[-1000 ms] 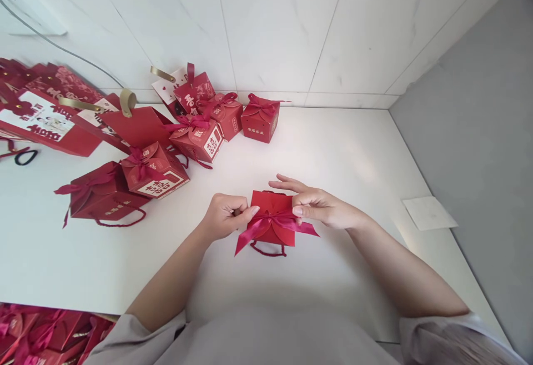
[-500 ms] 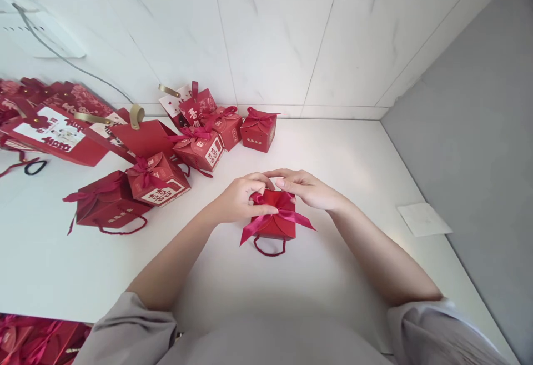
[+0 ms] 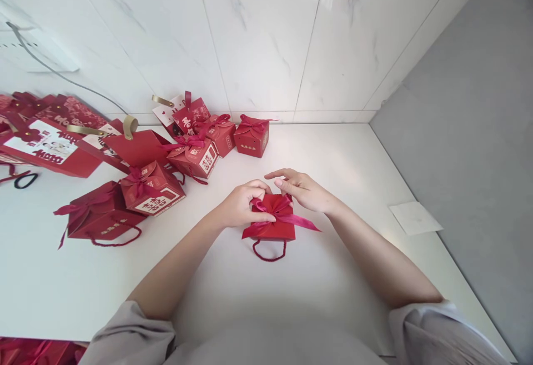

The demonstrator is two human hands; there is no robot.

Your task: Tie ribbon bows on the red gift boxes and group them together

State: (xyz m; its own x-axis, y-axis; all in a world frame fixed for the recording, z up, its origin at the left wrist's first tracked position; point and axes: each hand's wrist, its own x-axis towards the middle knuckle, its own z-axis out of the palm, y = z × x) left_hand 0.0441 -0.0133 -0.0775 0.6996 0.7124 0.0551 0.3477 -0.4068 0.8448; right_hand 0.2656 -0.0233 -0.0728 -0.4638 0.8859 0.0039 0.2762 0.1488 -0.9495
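Observation:
A small red gift box stands on the white table in front of me, with a dark red cord handle lying at its near side. On its top is a crimson satin ribbon bow, one tail stretching out to the right. My left hand grips the bow from the left, thumb across its middle and fingers curled at the far side. Just past the box's far right corner is my right hand, its fingers apart and its thumb close to a bow loop. I see nothing held in it.
Several finished-looking red boxes with bows stand at the left and back. Red gift bags lean farther left, near a grey cable. A white paper lies right, beside a grey panel. More red boxes show at bottom left.
My right hand has lifted slightly away from the bow, and its fingers have parted from my left hand. The left ribbon tail looks shorter under my left thumb. The view has shifted a little.

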